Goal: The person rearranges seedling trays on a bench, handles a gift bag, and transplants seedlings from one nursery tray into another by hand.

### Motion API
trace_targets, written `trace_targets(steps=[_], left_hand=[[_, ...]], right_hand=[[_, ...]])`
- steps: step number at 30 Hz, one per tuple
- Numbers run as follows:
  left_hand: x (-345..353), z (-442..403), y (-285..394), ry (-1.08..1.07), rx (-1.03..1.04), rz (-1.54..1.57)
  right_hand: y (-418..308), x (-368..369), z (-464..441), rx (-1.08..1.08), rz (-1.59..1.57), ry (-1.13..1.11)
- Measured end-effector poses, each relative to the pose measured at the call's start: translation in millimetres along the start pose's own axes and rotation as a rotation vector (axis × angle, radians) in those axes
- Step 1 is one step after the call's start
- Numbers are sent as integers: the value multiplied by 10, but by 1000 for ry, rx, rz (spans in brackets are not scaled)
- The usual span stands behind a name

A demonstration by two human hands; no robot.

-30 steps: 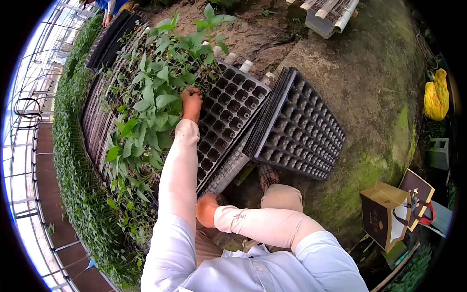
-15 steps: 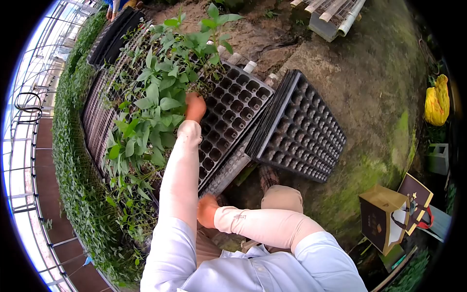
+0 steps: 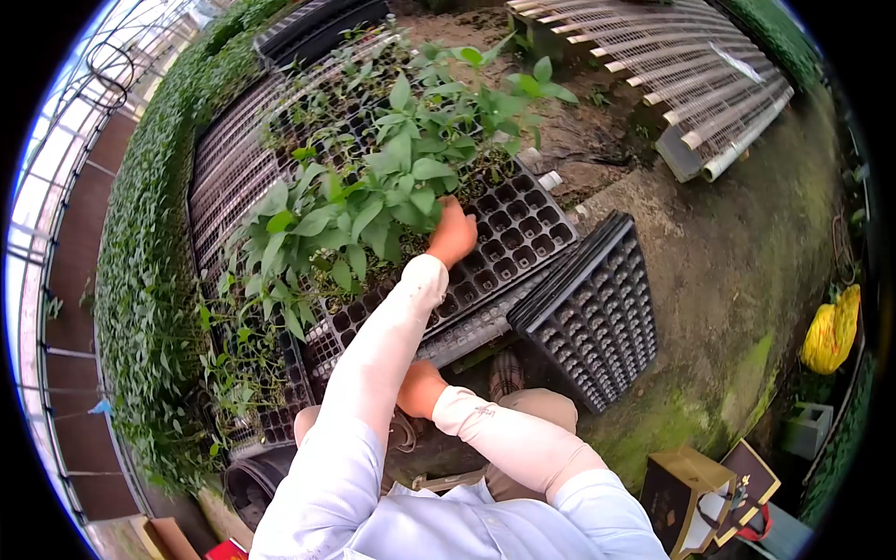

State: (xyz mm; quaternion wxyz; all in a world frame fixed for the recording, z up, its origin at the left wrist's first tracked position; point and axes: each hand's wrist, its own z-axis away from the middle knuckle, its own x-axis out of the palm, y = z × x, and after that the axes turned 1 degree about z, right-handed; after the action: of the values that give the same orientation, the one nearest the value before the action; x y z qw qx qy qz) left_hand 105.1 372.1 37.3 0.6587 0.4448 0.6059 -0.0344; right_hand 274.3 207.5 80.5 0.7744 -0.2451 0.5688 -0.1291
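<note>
Seedlings [image 3: 397, 154]: broad-leaved and green, were bunched over a black cell tray [image 3: 509, 229], its right-hand cells exposed.
Sleeve print [image 3: 483, 411]: was too blurred to be read.
Left hand [image 3: 454, 233]: was stretched among the seedlings; grip could not be told.
Right hand [image 3: 422, 388]: was held near the left forearm [image 3: 378, 350], grip hidden.

My left hand [image 3: 455, 233] is in against leafy seedlings [image 3: 373, 201], fingertips partly hidden. Right of that grip spread the square cells of a black tray [image 3: 504, 245]; farther right, stacked trays [image 3: 597, 308] stand tilted. My right hand [image 3: 422, 388] (its fingers out of sight) is nearer me.
</note>
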Motion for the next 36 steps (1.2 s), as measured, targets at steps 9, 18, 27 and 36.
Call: trace_targets(steps=[9, 18, 27, 36], left_hand=[[-1806, 1409, -582, -520, 214, 140], [-2292, 2048, -1730, -577, -557, -116], [-1814, 1913, -2292, -297, -852, 310], [-1890, 1813, -2521, 53, -775, 259]], right_hand=[[423, -462, 111, 214, 143, -1], [963, -493, 245, 509, 54, 162], [1177, -183, 90, 464, 98, 364], [1030, -116, -163, 357, 48, 534]])
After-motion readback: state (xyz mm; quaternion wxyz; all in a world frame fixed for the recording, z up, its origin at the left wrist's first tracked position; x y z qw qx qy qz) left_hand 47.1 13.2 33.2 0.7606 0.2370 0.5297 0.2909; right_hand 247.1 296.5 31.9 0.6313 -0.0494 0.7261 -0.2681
